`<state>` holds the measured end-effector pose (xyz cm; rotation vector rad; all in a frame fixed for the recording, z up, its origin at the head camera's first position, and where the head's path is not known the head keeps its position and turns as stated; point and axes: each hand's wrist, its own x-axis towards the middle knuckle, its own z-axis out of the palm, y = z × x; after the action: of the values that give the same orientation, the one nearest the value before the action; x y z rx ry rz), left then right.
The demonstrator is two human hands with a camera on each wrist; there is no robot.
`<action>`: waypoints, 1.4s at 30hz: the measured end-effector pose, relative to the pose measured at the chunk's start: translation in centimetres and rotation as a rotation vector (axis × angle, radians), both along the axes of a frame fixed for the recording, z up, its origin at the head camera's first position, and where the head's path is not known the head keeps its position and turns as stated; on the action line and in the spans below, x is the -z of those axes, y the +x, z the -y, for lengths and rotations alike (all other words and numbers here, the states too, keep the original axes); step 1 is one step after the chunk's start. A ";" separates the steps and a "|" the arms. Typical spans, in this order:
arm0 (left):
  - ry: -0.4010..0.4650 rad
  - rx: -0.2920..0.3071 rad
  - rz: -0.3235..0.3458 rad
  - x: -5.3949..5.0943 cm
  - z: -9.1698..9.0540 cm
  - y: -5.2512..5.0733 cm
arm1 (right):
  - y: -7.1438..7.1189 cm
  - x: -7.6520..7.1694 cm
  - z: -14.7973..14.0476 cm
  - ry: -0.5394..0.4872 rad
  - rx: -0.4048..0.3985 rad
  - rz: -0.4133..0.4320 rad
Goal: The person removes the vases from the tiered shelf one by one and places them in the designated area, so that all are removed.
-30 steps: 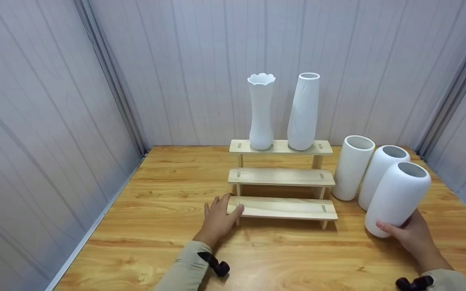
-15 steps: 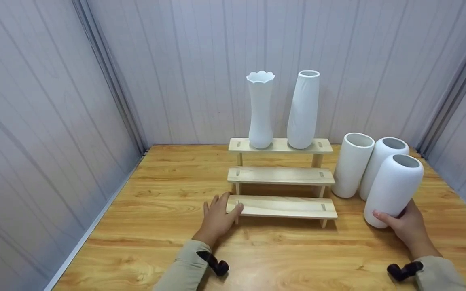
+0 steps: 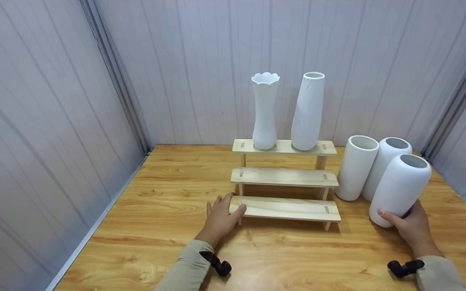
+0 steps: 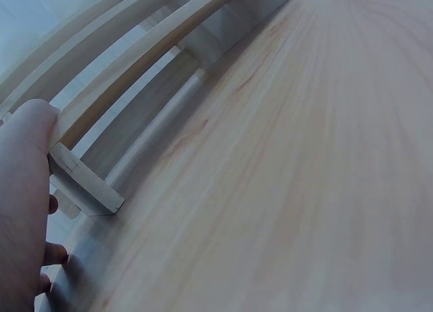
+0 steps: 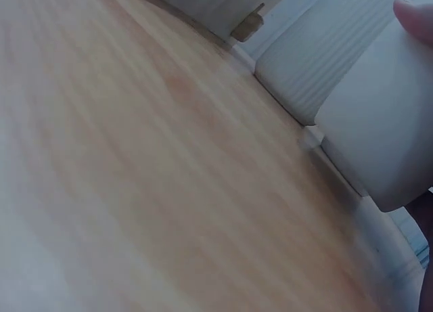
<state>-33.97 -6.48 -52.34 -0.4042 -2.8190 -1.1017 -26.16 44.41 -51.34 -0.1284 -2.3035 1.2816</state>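
In the head view, my right hand (image 3: 413,228) grips a white rounded vase (image 3: 401,190) low on its side, thumb in front. Its base looks slightly off the table in the right wrist view. Just behind are a second rounded white vase (image 3: 378,169) and a straight ribbed white vase (image 3: 356,169). My left hand (image 3: 219,218) holds the left end of the three-tier wooden stand (image 3: 285,208), thumb over the lowest board. On the top board stand a scalloped-rim vase (image 3: 265,117) and a slim tapered vase (image 3: 308,113), both white and upright.
The stand and vases are on a wood-grain table (image 3: 168,178). Pale panelled walls (image 3: 200,72) enclose it at the back and both sides. The three vases on the right are close together beside the stand's right end.
My right hand has moved the rounded vase back, closer to the two vases behind it. My left hand stays on the stand. The head view has shifted a little.
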 end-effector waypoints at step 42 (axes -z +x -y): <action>-0.005 0.008 -0.009 0.1 0.1 -0.2 | -0.5 -0.3 -4.7 -0.075 0.140 0.219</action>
<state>-34.13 -6.58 -52.42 -0.4199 -2.8157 -1.0911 -26.62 49.11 -51.04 -0.4689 -2.3782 1.3393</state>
